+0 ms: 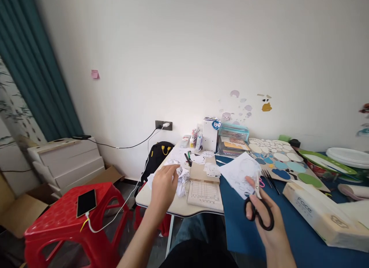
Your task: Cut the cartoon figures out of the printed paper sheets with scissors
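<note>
My right hand [266, 216] grips a pair of scissors [261, 216] with black handles, the fingers through the loops and the blades pointing up and away. A white sheet of paper [240, 170] with line drawings lies at the blades and against a fingertip of that hand; whether the fingers also hold it, I cannot tell. My left hand [165, 185] is over crumpled white paper scraps [181, 185] at the left of the table, fingers bent with the thumb apart from them. Beside it lies an open notebook [204, 195] with a printed grid, cut-out paper pieces [211, 169] on its upper part.
A tissue pack [325, 214] lies at the right on the blue mat [242, 237], near tweezers [271, 179] and a board of coloured shapes [285, 164]. A clear box [233, 139] stands by the wall. At left, a red stool [66, 218] bears a charging phone [86, 203].
</note>
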The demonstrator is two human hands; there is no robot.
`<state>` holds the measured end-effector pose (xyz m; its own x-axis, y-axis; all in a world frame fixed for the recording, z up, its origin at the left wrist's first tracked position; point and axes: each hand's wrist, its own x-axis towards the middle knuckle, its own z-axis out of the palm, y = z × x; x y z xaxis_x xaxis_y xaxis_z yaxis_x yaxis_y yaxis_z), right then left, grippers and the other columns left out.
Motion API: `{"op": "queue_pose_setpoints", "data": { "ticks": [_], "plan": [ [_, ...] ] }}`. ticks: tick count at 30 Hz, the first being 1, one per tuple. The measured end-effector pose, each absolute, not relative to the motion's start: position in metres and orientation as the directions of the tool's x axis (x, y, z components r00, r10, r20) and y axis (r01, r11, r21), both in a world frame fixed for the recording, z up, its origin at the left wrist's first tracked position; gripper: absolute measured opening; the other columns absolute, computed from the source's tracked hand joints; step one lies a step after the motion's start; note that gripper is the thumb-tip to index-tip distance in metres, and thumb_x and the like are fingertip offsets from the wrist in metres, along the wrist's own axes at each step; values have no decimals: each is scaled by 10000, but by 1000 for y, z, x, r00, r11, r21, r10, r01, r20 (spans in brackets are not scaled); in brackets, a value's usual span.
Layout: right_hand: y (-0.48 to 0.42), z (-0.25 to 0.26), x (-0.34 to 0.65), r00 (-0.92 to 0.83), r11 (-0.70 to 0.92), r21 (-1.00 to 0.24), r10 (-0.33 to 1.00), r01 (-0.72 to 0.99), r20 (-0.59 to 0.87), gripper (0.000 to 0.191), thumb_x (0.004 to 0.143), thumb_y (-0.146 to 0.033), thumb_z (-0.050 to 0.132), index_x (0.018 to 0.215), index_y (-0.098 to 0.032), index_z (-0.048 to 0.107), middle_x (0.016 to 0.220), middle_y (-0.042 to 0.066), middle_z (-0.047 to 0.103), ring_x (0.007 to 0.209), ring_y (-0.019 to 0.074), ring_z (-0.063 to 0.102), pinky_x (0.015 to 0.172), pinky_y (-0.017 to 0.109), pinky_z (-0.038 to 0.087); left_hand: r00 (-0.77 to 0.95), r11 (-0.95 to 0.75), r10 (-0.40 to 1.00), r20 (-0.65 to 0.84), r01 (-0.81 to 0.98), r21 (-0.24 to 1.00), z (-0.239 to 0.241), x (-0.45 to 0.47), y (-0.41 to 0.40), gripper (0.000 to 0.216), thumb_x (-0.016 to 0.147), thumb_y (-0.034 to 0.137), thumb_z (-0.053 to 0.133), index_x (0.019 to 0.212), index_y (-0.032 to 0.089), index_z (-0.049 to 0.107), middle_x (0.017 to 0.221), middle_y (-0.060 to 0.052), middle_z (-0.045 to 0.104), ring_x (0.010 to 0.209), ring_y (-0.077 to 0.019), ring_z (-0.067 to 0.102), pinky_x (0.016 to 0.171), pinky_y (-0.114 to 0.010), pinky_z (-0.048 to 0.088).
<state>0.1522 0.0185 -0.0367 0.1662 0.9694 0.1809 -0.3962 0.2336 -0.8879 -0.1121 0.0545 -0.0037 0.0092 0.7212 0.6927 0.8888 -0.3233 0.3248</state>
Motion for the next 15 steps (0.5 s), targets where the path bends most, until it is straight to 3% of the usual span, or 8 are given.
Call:
{"op": "queue_pose_setpoints", "data": {
  "ticks": [2,3,5,7,9,12,15],
  "plan": [
    [9,-32,127,164,295,-877,954,-380,250,545,785,-373,698,1280,-188,565,433,-37,518,403,123,431,410,223,346,-52,-365,735,676,810,459,-11,-88,33,260,931,204,364,1147,185,508,1090,-125,672,1002,-240,633,828,-388,509],
    [6,-31,115,160,320,-872,947,-371,279,545,799,-384,681,1292,-189,554,418,-41,512,387,124,438,403,222,341,-106,-425,793,600,610,669,-16,-74,24,297,933,246,402,1227,208,427,1147,-119,647,1040,-226,622,855,-372,507],
    [1,-29,96,133,351,-874,936,-336,324,578,803,-396,673,1324,-195,523,433,-42,525,355,129,459,392,231,352,-97,-452,877,470,162,877,-23,-45,12,387,916,311,462,1273,251,324,1210,-114,599,1064,-218,613,875,-369,508],
    [0,-28,83,111,355,-883,935,-306,337,592,791,-418,676,1327,-218,523,511,-22,579,348,120,470,396,242,392,-112,-442,897,429,-158,883,-26,-21,9,419,879,326,532,1235,269,318,1216,-105,579,1055,-216,615,869,-354,510],
    [0,-29,78,97,340,-891,940,-300,326,590,784,-432,678,1321,-243,527,633,8,633,355,107,480,405,248,415,-156,-432,902,403,-297,852,-24,-8,14,398,844,321,591,1177,260,383,1171,-90,599,1026,-210,624,845,-325,513],
    [0,-34,84,75,330,-897,943,-294,323,607,767,-434,693,1317,-234,529,594,1,619,336,113,476,383,247,396,-199,-386,920,338,-305,871,-16,-8,25,332,801,327,651,1090,208,539,1106,-89,649,1051,-225,612,872,-312,493],
    [-1,-36,100,87,343,-891,939,-296,332,561,768,-416,698,1273,-213,564,436,-36,535,310,131,455,359,237,342,-253,-353,923,288,-265,897,-12,-22,29,324,783,333,669,1078,206,626,1196,-83,638,1186,-244,533,976,-327,430]
  ]
}}
